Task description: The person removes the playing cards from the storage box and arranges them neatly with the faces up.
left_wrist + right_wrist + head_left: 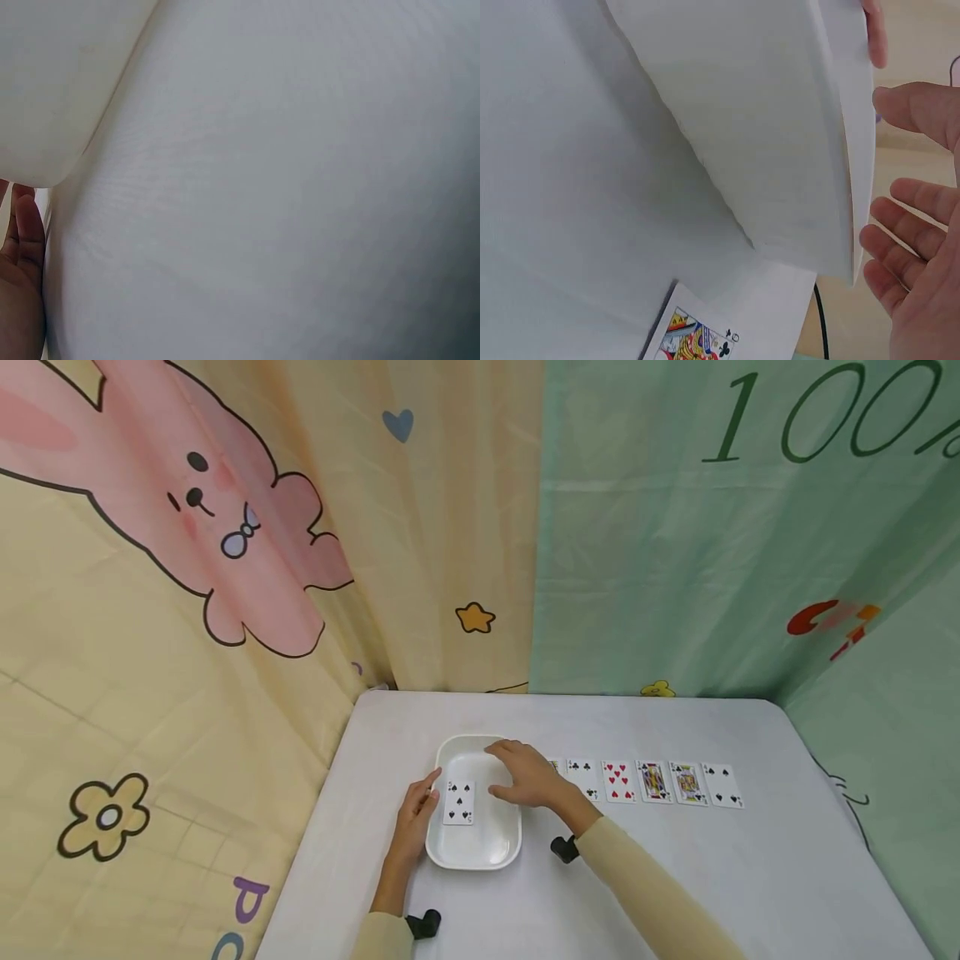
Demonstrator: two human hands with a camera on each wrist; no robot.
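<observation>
A white tray [474,862] with rounded corners lies on the table, a five of spades [458,802] face up in its left half. At the tray's left side, my left hand [411,817] rests its fingers along the wall; its fingers [28,225] show beside the tray's corner in the left wrist view. Over the right rim, my right hand [528,774] is held with thumb and fingers spread apart, holding nothing. The right wrist view shows these fingers [904,232] next to the tray's outer wall [735,120].
Right of the tray runs a row of face-up cards: a queen of clubs [690,337], partly hidden, a club card [582,774], a heart card [618,782], two face cards and a four of spades [723,786]. Patterned curtains [465,527] enclose the white table [637,893].
</observation>
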